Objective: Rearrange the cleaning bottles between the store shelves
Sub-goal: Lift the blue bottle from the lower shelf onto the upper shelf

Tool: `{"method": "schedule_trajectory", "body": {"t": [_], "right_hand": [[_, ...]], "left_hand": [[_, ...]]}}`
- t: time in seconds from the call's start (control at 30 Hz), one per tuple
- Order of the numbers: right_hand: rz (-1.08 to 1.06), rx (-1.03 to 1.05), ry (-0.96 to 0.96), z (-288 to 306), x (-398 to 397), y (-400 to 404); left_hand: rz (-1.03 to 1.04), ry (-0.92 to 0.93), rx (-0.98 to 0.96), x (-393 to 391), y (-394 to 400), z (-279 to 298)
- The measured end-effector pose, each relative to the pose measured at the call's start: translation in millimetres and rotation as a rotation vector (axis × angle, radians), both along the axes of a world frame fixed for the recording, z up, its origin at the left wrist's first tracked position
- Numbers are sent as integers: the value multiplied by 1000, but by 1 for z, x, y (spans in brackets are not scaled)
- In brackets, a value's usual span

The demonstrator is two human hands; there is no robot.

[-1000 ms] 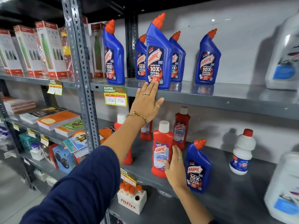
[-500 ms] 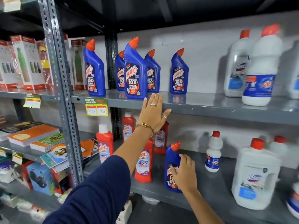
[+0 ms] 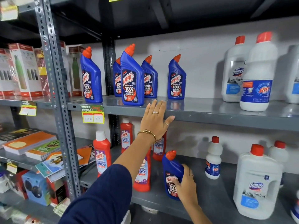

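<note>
Harpic blue bottle with an orange-red cap stands near the front edge of the lower shelf, and the right hand has its grip wrapped around the lower label, thumb across the front. The left hand lies flat with fingers spread, its grip holding nothing, fingertips touching the front lip of the upper shelf just right of the front blue Harpic bottle.

Four more blue Harpic bottles stand upright on that upper shelf, one at the left, two behind the front one, and one further right. Open shelf runs from it to the white Domex jug and white Rin bottle.

On the lower shelf, red Harpic Bathroom Cleaner bottles stand left of the held bottle, some hidden by the left arm. To its right there is bare shelf, then a small white bottle and a large Domex jug near the front edge.
</note>
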State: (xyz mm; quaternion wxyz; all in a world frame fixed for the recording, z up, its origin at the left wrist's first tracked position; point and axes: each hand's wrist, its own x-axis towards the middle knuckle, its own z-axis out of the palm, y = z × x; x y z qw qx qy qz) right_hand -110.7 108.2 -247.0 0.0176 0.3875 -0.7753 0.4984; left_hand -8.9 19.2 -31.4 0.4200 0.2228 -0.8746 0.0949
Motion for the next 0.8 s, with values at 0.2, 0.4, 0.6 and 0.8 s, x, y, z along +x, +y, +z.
{"method": "schedule_trajectory", "body": {"t": [0.2,0.4,0.6,0.8], "right_hand": [[-19,-441,121,61,12,27],[27,-741,219,181,16,69],[105,-816,253,281,22,77],[136,-683,267,321,-1,33]], "left_hand": [[13,-14,-10,1,-3,-2],[-16,-72,-66,7,-8,-2],[-12,-13,-61,7,-5,-7],[21,107,2,8,-5,-17]]}}
